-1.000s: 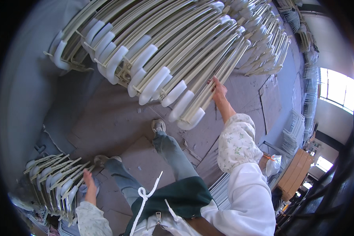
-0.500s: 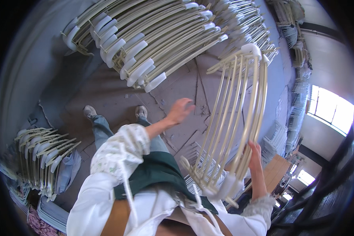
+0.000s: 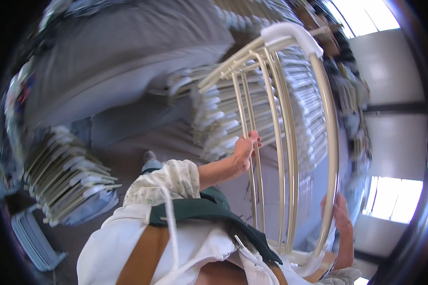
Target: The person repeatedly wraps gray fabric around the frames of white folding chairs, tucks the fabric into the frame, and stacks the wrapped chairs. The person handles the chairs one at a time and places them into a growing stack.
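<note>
A cream tubular metal frame (image 3: 332,118) with several long parallel bars stands tilted in front of me, to the right. Its upper corner carries a white padded wrap (image 3: 295,35), and the lower end is wrapped in white too. My left hand (image 3: 244,151) is closed around one of its thin inner bars. On the right, my right hand (image 3: 340,214) grips the thick outer tube; part of its fingers is hidden behind the tube.
Beyond the frame lies a big stack of similar frames (image 3: 214,121). A smaller stack (image 3: 66,171) stands on the left, near pale blue panels (image 3: 35,240). A large grey cloth-covered pile (image 3: 142,57) fills the far left. Windows (image 3: 394,198) line the right wall.
My view has turned. My left hand, free before, has taken hold of an inner bar. The frame has come nearer and fills more of the view, with my right hand still on it.
</note>
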`<action>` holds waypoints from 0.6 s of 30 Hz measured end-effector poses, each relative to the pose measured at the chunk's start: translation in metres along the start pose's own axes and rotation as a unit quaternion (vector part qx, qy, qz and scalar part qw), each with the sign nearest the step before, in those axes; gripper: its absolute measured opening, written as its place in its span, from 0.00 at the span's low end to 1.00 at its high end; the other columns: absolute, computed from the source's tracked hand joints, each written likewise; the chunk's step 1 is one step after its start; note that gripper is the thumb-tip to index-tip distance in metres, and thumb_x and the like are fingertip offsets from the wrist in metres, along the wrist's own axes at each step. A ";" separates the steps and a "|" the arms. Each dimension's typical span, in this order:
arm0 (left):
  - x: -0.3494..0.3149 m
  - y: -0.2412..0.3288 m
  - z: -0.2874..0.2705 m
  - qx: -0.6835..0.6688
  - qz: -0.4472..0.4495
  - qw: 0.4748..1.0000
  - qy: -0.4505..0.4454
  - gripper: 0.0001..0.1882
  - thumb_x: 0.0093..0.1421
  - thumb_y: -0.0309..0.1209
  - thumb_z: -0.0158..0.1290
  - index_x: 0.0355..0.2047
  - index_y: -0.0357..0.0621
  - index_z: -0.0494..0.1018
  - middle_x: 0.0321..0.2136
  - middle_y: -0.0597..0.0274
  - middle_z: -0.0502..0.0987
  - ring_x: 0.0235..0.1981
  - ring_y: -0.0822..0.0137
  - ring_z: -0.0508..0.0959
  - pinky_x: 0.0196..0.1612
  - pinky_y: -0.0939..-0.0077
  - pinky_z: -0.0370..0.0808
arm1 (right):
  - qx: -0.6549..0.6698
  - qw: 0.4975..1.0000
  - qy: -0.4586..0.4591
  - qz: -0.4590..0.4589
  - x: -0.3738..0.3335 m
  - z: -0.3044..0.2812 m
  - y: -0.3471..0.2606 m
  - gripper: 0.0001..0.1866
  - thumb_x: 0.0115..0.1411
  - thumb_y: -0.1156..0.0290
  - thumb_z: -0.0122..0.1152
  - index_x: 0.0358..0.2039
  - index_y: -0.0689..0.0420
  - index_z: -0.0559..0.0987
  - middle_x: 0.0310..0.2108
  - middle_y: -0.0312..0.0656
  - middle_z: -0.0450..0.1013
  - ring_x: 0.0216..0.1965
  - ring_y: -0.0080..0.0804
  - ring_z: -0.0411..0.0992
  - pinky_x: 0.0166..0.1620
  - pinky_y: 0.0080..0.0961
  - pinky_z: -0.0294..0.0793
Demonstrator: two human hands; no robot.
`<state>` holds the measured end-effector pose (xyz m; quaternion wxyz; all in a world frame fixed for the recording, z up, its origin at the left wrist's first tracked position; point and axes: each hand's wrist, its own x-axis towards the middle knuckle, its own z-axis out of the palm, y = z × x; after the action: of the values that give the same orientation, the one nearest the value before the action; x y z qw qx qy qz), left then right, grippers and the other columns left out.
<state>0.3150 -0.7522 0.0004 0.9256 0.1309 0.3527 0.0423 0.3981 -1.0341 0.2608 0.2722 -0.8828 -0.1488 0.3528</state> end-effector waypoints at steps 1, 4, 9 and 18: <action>-0.017 0.032 -0.014 -0.032 0.041 0.998 0.034 0.12 0.68 0.40 0.47 0.47 0.49 0.68 0.40 0.64 0.74 0.43 0.67 0.75 0.43 0.66 0.68 | -0.043 0.996 -0.005 -0.081 0.018 0.020 -0.060 0.26 0.60 0.51 0.61 0.46 0.59 0.68 0.30 0.34 0.69 0.23 0.21 0.70 0.27 0.18 0.72; -0.062 0.116 -0.050 -0.081 0.163 0.979 0.097 0.10 0.69 0.36 0.46 0.46 0.46 0.68 0.40 0.63 0.74 0.43 0.68 0.74 0.43 0.68 0.68 | -0.121 0.971 0.001 -0.204 0.094 0.046 -0.135 0.16 0.67 0.57 0.53 0.44 0.56 0.69 0.25 0.28 0.62 0.23 0.17 0.62 0.26 0.15 0.64; -0.107 0.242 -0.126 -0.156 0.309 0.922 0.173 0.11 0.66 0.25 0.44 0.48 0.39 0.66 0.45 0.60 0.69 0.47 0.66 0.72 0.47 0.68 0.69 | -0.190 0.901 -0.197 -0.336 0.252 0.127 -0.352 0.17 0.63 0.58 0.59 0.41 0.60 0.77 0.30 0.32 0.72 0.31 0.16 0.68 0.34 0.19 0.69; -0.035 0.437 -0.210 -0.263 0.362 0.841 0.303 0.08 0.59 0.14 0.43 0.39 0.33 0.63 0.35 0.59 0.64 0.32 0.67 0.66 0.36 0.69 0.66 | -0.247 0.819 -0.431 -0.287 0.553 0.364 -0.663 0.22 0.57 0.55 0.68 0.43 0.60 0.79 0.35 0.38 0.78 0.34 0.23 0.76 0.36 0.21 0.76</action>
<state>0.1556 -0.2930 -0.0088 0.6910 -0.0185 0.5190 0.5028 0.4860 -0.1104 0.1294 0.0417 -0.5951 -0.5802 0.5545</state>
